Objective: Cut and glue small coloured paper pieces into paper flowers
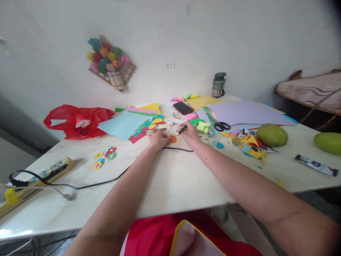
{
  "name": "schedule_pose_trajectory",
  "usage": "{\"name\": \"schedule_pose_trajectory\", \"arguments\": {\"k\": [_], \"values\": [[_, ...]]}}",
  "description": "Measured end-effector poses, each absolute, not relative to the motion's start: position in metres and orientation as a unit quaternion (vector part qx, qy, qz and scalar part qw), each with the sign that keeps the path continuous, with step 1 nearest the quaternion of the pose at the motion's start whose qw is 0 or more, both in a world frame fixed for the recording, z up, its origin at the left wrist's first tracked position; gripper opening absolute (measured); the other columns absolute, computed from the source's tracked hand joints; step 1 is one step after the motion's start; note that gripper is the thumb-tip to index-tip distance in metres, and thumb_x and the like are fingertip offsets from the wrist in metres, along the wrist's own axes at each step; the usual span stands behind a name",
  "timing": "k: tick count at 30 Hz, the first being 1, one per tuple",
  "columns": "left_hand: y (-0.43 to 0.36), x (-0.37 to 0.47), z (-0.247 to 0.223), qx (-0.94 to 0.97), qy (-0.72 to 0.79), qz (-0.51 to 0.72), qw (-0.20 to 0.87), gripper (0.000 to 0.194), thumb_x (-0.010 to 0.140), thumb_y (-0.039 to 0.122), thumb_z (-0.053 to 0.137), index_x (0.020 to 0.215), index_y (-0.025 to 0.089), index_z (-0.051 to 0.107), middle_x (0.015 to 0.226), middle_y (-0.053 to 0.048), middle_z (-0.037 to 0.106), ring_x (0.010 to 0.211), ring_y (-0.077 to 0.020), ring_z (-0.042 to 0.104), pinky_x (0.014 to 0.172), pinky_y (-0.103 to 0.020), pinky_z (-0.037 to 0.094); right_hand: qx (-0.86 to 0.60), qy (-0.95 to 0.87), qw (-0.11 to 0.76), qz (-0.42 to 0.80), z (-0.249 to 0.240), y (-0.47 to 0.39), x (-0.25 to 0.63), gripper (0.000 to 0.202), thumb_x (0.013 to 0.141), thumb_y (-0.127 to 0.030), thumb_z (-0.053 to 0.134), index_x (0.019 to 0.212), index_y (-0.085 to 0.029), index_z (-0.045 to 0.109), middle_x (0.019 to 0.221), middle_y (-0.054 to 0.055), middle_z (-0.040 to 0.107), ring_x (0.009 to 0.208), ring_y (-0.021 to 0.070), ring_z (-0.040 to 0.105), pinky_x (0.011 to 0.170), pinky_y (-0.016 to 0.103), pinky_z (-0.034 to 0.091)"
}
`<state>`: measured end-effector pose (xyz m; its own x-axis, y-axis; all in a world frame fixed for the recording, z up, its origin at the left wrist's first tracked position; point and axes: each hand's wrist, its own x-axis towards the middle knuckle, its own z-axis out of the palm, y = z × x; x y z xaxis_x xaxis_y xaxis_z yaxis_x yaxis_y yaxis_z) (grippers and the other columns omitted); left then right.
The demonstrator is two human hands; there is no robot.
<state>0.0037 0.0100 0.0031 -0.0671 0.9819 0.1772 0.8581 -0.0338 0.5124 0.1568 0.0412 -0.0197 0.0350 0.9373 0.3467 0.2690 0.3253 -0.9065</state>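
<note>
On the table [183, 181], an orange cutout [173, 139] is being flanked by two hands. It is lying between them, just beside the left hand's thumb side and a little nearer the wearer than the right hand's fingertips. By the left hand [159, 138], no grip is being shown: its fingers are being held extended and somewhat spread, low over the table; whether the cutout is being touched cannot be told. By the right hand [189, 132], a dark pen [182, 130] is being pinched between thumb and fingers, its pale end being pointed down toward the cutout. Beyond the hands, a phone [183, 108] is being seen lying flat. To the right, scissors [222, 126] are being displayed near a heap of scraps [252, 144]. To the left, paper flowers [96, 165] are being kept well apart from the left hand. A black cord [93, 185] is being crossed by the left forearm.
</note>
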Motion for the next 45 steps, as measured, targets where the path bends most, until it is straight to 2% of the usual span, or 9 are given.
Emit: {"name": "schedule_pose_trajectory", "arguments": {"k": [5, 11, 17, 23, 27, 30, 34, 39, 45], "values": [[0.006, 0.008, 0.005, 0.684, 0.684, 0.239, 0.084, 0.016, 0.071, 0.036, 0.065, 0.066, 0.022, 0.068, 0.136, 0.000, 0.054, 0.129, -0.0329, 0.033, 0.104, -0.055, 0.022, -0.490, -0.642, 0.464, 0.364, -0.003, 0.028, 0.159, 0.028, 0.088, -0.045, 0.040, 0.079, -0.022, 0.053, 0.061, 0.000, 0.064, 0.060, 0.0161, 0.062, 0.065, 0.029, 0.047], [0.000, 0.013, 0.007, 0.711, 0.663, 0.232, 0.002, 0.013, 0.073, 0.032, 0.063, 0.067, 0.024, 0.072, 0.132, 0.002, 0.057, 0.122, -0.0310, 0.039, 0.102, -0.050, 0.028, -0.549, -0.768, 0.313, 0.104, 0.006, 0.015, 0.157, 0.034, 0.091, -0.045, 0.038, 0.095, -0.024, 0.064, 0.082, 0.005, 0.071, 0.083, 0.0219, 0.064, 0.070, 0.030, 0.040], [-0.007, 0.019, 0.010, 0.733, 0.638, 0.221, -0.080, 0.017, 0.074, 0.024, 0.058, 0.069, 0.025, 0.074, 0.123, 0.001, 0.064, 0.117, -0.0290, 0.044, 0.101, -0.049, 0.027, -0.522, -0.816, 0.248, 0.026, 0.010, 0.014, 0.160, 0.040, 0.093, -0.045, 0.033, 0.101, -0.025, 0.066, 0.088, 0.007, 0.072, 0.083, 0.0222, 0.063, 0.066, 0.030, 0.037], [-0.012, 0.023, 0.008, 0.731, 0.638, 0.206, -0.127, 0.020, 0.075, 0.027, 0.058, 0.088, 0.026, 0.073, 0.122, -0.003, 0.063, 0.117, -0.0288, 0.044, 0.102, -0.049, 0.025, -0.494, -0.837, 0.235, -0.002, 0.009, 0.016, 0.162, 0.042, 0.093, -0.046, 0.033, 0.099, -0.024, 0.068, 0.087, 0.007, 0.071, 0.081, 0.0219, 0.063, 0.064, 0.030, 0.035], [-0.009, 0.013, 0.010, 0.687, 0.673, 0.241, -0.129, 0.038, 0.074, 0.027, 0.059, 0.112, 0.025, 0.065, 0.120, -0.006, 0.063, 0.115, -0.0290, 0.048, 0.099, -0.046, 0.032, -0.488, -0.839, 0.242, -0.003, 0.009, 0.016, 0.162, 0.034, 0.090, -0.040, 0.038, 0.096, -0.025, 0.068, 0.085, 0.005, 0.071, 0.080, 0.0210, 0.062, 0.062, 0.029, 0.034], [-0.007, 0.002, 0.019, 0.676, 0.684, 0.253, -0.103, 0.034, 0.077, 0.018, 0.050, 0.104, 0.024, 0.069, 0.110, -0.005, 0.068, 0.113, -0.0267, 0.052, 0.097, -0.041, 0.036, -0.490, -0.837, 0.243, 0.022, 0.010, 0.015, 0.163, 0.032, 0.090, -0.038, 0.039, 0.093, -0.026, 0.068, 0.084, 0.004, 0.071, 0.080, 0.0203, 0.062, 0.062, 0.028, 0.033], [-0.016, 0.004, 0.035, 0.751, 0.642, 0.158, -0.007, 0.031, 0.076, 0.020, 0.050, 0.096, 0.024, 0.073, 0.103, -0.004, 0.071, 0.104, -0.0243, 0.060, 0.094, -0.031, 0.041, -0.503, -0.832, 0.231, 0.034, 0.014, 0.013, 0.163, 0.038, 0.092, -0.045, 0.036, 0.096, -0.025, 0.068, 0.086, 0.006, 0.071, 0.083, 0.0211, 0.063, 0.064, 0.028, 0.035], [-0.035, 0.030, 0.040, 0.841, 0.540, -0.009, 0.022, 0.034, 0.079, 0.018, 0.046, 0.105, 0.020, 0.067, 0.123, -0.010, 0.062, 0.118, -0.0272, 0.053, 0.106, -0.043, 0.031, -0.513, -0.827, 0.228, 0.028, 0.012, 0.014, 0.163, 0.040, 0.092, -0.047, 0.036, 0.099, -0.025, 0.068, 0.088, 0.007, 0.072, 0.084, 0.0223, 0.063, 0.067, 0.029, 0.037], [-0.040, 0.033, 0.029, 0.852, 0.519, -0.074, -0.009, 0.045, 0.087, 0.024, 0.033, 0.127, 0.013, 0.052, 0.139, -0.016, 0.049, 0.133, -0.0256, 0.040, 0.113, -0.049, 0.017, -0.518, -0.803, 0.285, 0.076, 0.005, 0.020, 0.164, 0.034, 0.090, -0.045, 0.040, 0.090, -0.025, 0.068, 0.085, 0.005, 0.072, 0.085, 0.0223, 0.064, 0.068, 0.029, 0.039]]}}
